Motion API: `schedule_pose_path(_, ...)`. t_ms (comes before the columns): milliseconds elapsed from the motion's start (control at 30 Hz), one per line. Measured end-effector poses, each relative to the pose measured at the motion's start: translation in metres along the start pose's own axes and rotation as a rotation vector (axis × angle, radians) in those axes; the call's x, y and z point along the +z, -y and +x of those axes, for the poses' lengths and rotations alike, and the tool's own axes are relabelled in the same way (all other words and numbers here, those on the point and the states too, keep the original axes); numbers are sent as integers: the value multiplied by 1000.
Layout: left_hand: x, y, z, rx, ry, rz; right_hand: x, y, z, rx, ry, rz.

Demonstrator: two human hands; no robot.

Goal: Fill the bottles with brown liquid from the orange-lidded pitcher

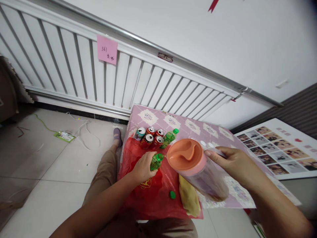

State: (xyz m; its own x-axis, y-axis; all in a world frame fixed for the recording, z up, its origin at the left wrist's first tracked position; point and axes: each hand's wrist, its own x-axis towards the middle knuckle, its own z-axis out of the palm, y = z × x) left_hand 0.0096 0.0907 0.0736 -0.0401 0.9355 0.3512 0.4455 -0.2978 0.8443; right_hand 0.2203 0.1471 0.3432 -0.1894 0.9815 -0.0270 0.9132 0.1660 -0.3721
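Pitcher: clear body, orange lid [185, 154] — the whole pitcher [210, 180] is tilted, up over the table, lid end toward the bottle.
Bottle getting the attention: small green one [156, 162], its neck just beside the lid's edge; can't tell if they touch.
Loose cap: green [172, 194], lying on the red plastic sheet [156, 201], nearer the wearer.
Can cluster: four red cans [148, 141] plus a blue-green one [140, 133], bunched together just past the left hand.
Other bottle: second green bottle [169, 138], leaning beside the cans, green top on it.
Yellow cloth: crumpled [188, 196], partly covered by the pitcher, which also blocks some of the table [192, 126] and its purple floral cover.
Arms: left forearm [106, 201] slants in from bottom left, right forearm [264, 185] comes in from the lower right.
Left hand: curled round the small bottle [143, 167], fingers closed on it.
Right hand: wrapped on the pitcher's handle [231, 162], thumb toward the lid — most other fingers hidden.
Backdrop: white radiator [138, 82] with a pink note [107, 49], photo board [279, 148] off right.
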Motion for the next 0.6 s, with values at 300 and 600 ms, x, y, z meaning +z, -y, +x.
schedule_pose_path(300,0,1,0,8,-13,-19,1,-1,2,23,23,21)
schedule_pose_path(600,-1,-2,-1,-3,-2,-24,0,1,1,16,29,-7)
